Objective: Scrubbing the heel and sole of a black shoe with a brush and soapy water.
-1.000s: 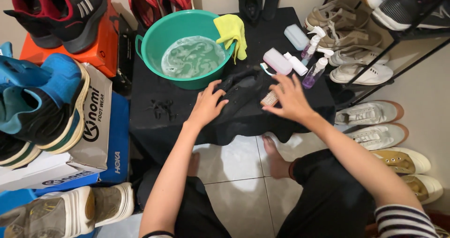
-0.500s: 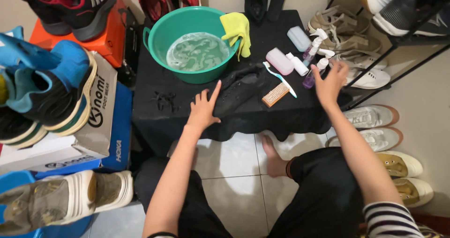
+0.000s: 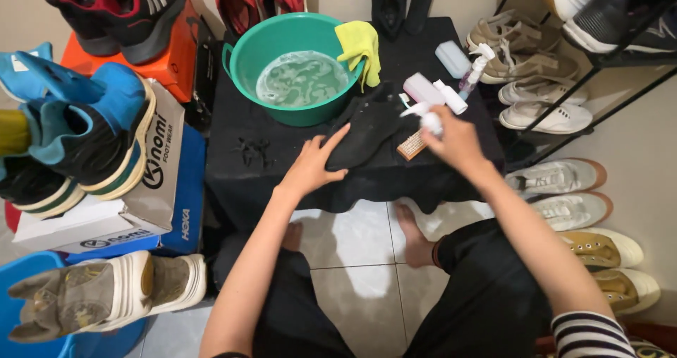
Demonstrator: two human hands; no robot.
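Note:
A black shoe [image 3: 370, 126] lies on a table draped in black cloth [image 3: 282, 164]. My left hand [image 3: 314, 164] rests flat on the shoe's near end, fingers spread. My right hand [image 3: 455, 139] grips a small spray bottle with a white nozzle [image 3: 427, 116], held just right of the shoe and pointed toward it. A small wooden brush [image 3: 409, 146] lies on the cloth under that hand. Behind the shoe stands a green basin of soapy water [image 3: 300, 76] with a yellow cloth [image 3: 361, 44] draped over its rim.
Another spray bottle [image 3: 474, 69], a pink soap case [image 3: 423, 88], a pale blue case [image 3: 451, 57] and a white tube [image 3: 450, 97] sit at the table's right. Black laces [image 3: 252, 150] lie at left. Shoe boxes with shoes [image 3: 99, 146] stack at left; shoes [image 3: 564, 178] line the right floor and rack.
My right hand left the brush on the shoe, reached right to the bottles, and came back holding a spray bottle beside the shoe. My left hand stayed on the shoe.

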